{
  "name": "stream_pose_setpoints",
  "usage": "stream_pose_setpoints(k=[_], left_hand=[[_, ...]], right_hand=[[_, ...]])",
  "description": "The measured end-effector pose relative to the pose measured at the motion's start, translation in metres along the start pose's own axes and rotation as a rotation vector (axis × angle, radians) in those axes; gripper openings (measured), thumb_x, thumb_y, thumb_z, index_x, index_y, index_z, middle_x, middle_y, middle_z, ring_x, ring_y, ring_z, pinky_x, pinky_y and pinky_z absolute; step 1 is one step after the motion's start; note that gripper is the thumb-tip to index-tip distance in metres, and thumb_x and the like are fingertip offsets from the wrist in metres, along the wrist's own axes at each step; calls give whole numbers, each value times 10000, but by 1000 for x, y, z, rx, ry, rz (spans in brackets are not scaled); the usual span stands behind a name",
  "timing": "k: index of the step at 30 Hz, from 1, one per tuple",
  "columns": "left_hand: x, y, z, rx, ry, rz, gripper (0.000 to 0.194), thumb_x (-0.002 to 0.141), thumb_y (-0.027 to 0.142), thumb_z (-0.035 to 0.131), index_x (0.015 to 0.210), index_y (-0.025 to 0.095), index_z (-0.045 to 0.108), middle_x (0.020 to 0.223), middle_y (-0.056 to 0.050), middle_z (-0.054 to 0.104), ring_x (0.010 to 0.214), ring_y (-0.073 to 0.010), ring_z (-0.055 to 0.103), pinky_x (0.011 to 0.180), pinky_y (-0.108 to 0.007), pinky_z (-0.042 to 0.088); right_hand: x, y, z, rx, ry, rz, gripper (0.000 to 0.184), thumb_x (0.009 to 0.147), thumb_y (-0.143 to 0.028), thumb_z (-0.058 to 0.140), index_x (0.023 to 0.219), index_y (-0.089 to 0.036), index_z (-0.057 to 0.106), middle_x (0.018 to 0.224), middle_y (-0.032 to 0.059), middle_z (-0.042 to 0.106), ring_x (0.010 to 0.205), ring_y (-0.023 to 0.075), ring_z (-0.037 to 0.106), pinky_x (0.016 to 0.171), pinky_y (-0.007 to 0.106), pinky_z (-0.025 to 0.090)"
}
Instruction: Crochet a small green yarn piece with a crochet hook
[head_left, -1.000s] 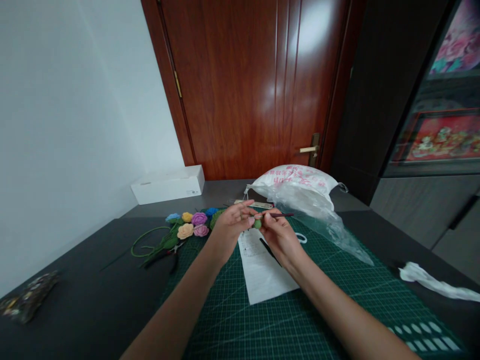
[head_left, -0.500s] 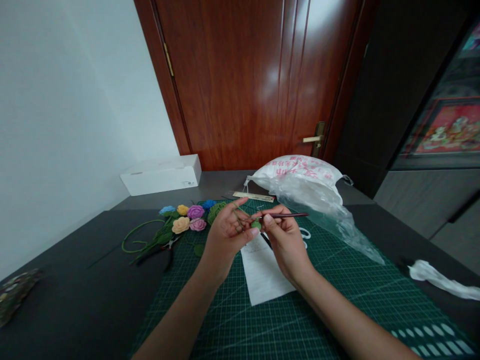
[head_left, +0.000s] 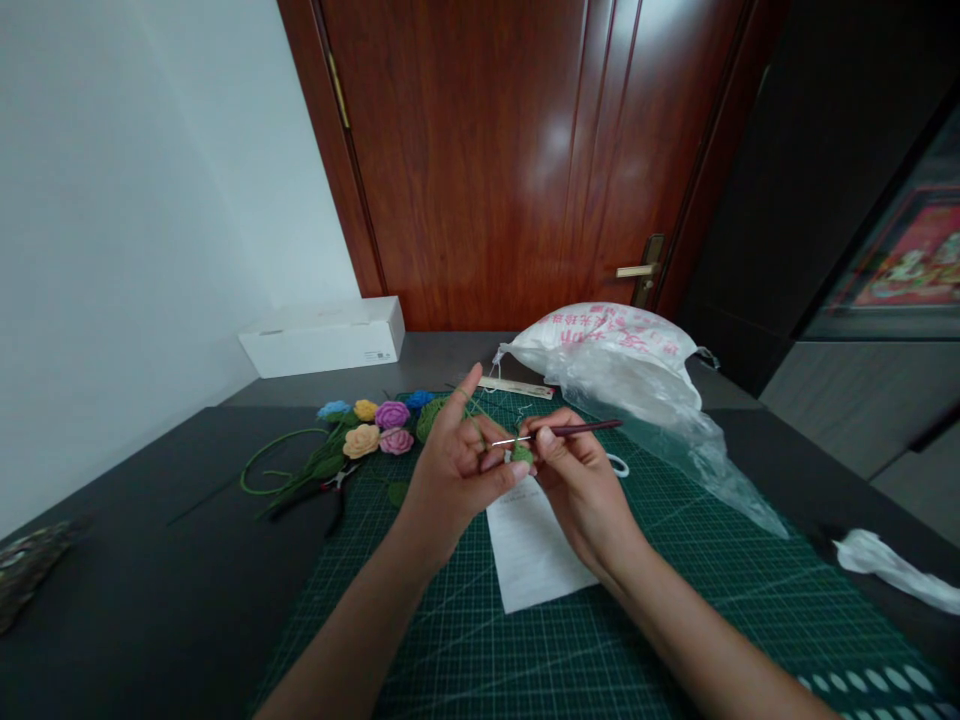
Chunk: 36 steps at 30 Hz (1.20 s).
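The right hand [head_left: 581, 490] pinches a crochet hook [head_left: 577, 429] between thumb and fingers, its metal tip pointing left toward the left hand [head_left: 450, 490]. The left thumb and fingers press together on a small green crochet piece [head_left: 522, 456], which sits between the two hands, just below the hook. The left forefinger stands raised, with green yarn [head_left: 471, 405] running over it. Beneath the hands lie a green cutting mat [head_left: 420, 640] and a sheet of paper [head_left: 534, 550]. Crochet roses [head_left: 375, 425] and pliers [head_left: 315, 503] lie to the far left, and a plastic bag [head_left: 607, 350] lies farther off to the right.
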<state>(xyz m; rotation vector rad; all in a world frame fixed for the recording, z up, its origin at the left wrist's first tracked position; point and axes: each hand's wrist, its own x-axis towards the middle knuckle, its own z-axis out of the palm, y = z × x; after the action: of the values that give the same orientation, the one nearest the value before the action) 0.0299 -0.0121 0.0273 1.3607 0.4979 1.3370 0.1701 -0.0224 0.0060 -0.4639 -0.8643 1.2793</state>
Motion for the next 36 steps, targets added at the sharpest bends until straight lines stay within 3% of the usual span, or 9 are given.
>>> stream_pose_setpoints(k=[11,16,18,22,25,27,29,33,36], left_hand=[[1,8,-3,-53,-46,-47,1313,678,49,874,1652,324,38,791,35,687,695,-107,556,652,-209,439],[2,3,0,34,-12,-52,1304,641,40,889,1647,335,114,686,86,568,591,-89,405,580,-214,362],[1,3,2,24,17,-63,1260,644,51,897,1635,348,179,705,81,554,607,-93,400,590,-218,355],[0,9,3,-229,6,-196,1019,687,202,919,1547,360,395,835,21,611,719,-124,512,703,-255,426],[3,12,-4,-330,9,-272,391,819,499,785,1108,250,699,829,-23,595,710,-149,523,726,-314,471],[6,12,-9,-133,66,-217,439,889,618,628,728,210,629,747,-24,538,674,-166,504,716,-354,489],[8,10,-12,105,129,-137,528,918,594,586,557,216,504,669,-17,479,670,-189,495,728,-374,488],[8,4,-12,285,227,-50,454,855,383,729,475,215,544,648,-21,476,784,-221,510,832,-353,453],[7,1,-7,307,229,-42,203,855,354,723,726,199,742,782,-51,624,875,-241,564,863,-364,457]], right_hand=[[9,-12,-8,-182,-200,-58,147,825,-328,829,789,-230,726,905,-5,664,815,147,599,769,275,464],[13,-6,-15,-363,-238,-302,77,827,-241,830,827,-242,753,893,15,728,903,189,666,865,332,494],[12,-2,-15,-305,-189,-278,85,833,-261,831,845,-249,748,877,10,751,878,186,680,848,331,505],[11,5,-13,-54,-115,-54,161,818,-365,849,856,-251,742,845,-9,775,784,147,679,803,287,519],[11,5,-11,99,-112,83,198,776,-374,883,812,-238,743,832,-15,764,754,132,658,762,260,534],[12,5,-11,166,-112,139,204,755,-362,899,792,-233,746,825,-14,756,736,127,646,746,253,548],[12,4,-11,207,-102,167,200,752,-349,903,779,-230,745,811,-11,750,714,120,633,733,243,555],[13,5,-12,245,-82,169,197,748,-326,907,767,-229,736,799,-10,747,712,116,630,726,235,557],[13,6,-11,215,-79,127,196,756,-337,900,780,-229,738,806,-9,749,716,120,630,712,244,548]])
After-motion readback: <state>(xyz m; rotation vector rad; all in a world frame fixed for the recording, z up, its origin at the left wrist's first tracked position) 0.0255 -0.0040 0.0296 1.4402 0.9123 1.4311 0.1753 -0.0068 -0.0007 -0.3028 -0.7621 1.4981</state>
